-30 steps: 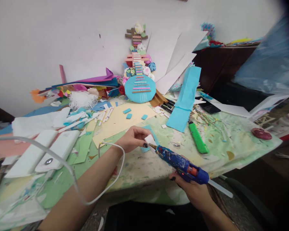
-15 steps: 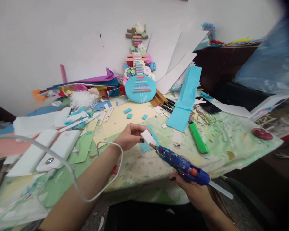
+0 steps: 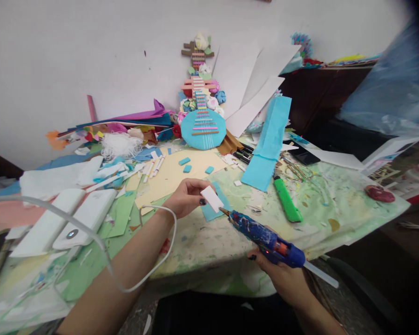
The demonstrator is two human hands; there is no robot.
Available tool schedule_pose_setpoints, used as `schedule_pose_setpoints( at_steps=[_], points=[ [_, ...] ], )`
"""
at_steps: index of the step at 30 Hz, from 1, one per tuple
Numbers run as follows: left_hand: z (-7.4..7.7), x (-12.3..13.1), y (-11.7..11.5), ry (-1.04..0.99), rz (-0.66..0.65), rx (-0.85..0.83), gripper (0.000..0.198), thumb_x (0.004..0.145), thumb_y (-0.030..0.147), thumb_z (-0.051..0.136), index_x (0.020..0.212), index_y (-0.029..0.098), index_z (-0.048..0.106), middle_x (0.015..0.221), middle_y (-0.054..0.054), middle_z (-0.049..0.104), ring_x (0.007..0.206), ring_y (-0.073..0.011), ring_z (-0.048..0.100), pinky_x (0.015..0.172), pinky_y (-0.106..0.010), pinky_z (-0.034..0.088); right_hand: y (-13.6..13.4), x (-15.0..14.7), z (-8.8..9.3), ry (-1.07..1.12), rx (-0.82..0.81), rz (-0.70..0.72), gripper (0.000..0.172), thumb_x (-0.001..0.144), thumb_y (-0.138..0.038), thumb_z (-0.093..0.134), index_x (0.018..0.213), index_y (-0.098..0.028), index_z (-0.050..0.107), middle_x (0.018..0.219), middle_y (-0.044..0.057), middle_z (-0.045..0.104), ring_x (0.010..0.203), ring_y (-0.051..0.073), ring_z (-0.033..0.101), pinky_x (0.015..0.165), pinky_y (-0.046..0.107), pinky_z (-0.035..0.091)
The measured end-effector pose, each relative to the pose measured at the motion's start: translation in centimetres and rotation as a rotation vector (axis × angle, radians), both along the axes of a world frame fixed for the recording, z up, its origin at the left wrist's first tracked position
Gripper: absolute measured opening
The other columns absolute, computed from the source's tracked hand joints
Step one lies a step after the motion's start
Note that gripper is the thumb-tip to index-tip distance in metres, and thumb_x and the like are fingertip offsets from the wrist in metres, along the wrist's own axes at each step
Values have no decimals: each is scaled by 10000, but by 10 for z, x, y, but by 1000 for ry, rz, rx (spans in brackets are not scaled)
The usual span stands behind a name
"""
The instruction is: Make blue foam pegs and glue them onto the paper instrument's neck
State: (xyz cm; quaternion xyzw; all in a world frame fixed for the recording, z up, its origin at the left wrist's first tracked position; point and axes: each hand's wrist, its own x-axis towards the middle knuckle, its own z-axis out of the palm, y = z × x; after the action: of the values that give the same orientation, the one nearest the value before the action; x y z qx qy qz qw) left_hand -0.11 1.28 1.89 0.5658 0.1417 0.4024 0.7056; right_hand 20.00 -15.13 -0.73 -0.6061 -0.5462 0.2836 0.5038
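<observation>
Near three turquoise blocks (image 3: 186, 169), left fingers (image 3: 196, 200) hold one white piece (image 3: 212, 199), right fingers (image 3: 263, 264) one glue gun (image 3: 256, 232).

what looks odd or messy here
The cable crosses in front of the left forearm, where it might snag. The glue gun has pale smears, the tablecloth is stained, and scraps lie scattered on it.

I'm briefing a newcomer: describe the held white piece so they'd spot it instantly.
On the stained table, find the blue glue gun in the right hand. By its nozzle, the left hand pinches the white piece, larger than the small white scraps lying beyond.
</observation>
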Motion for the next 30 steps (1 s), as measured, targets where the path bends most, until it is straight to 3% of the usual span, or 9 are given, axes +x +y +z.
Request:
schedule_pose_setpoints(
  at_steps=[9,21,30],
  points=[
    [1,1,0,12,12,3,259,532,241,831,731,112,728,715,-66,639,666,-140,585,592,-233,458,-2,4,-14,51,-33,-125,268,658,-458,686,679,-196,636,664,29,654,658,199,621,611,288,536],
    [0,1,0,18,22,-1,239,541,204,814,745,113,730,724,-70,652,674,-142,583,590,-231,453,0,3,-1,-2,-21,62,190,696,-376,659,641,-225,559,552,-17,547,520,143,518,461,233,458],
    [-2,1,1,14,30,-5,262,523,204,829,750,115,733,734,-65,655,677,-138,583,593,-230,432,0,1,-1,51,-7,41,174,683,-355,663,633,-216,571,558,-10,558,536,148,531,466,229,459]
  ],
)
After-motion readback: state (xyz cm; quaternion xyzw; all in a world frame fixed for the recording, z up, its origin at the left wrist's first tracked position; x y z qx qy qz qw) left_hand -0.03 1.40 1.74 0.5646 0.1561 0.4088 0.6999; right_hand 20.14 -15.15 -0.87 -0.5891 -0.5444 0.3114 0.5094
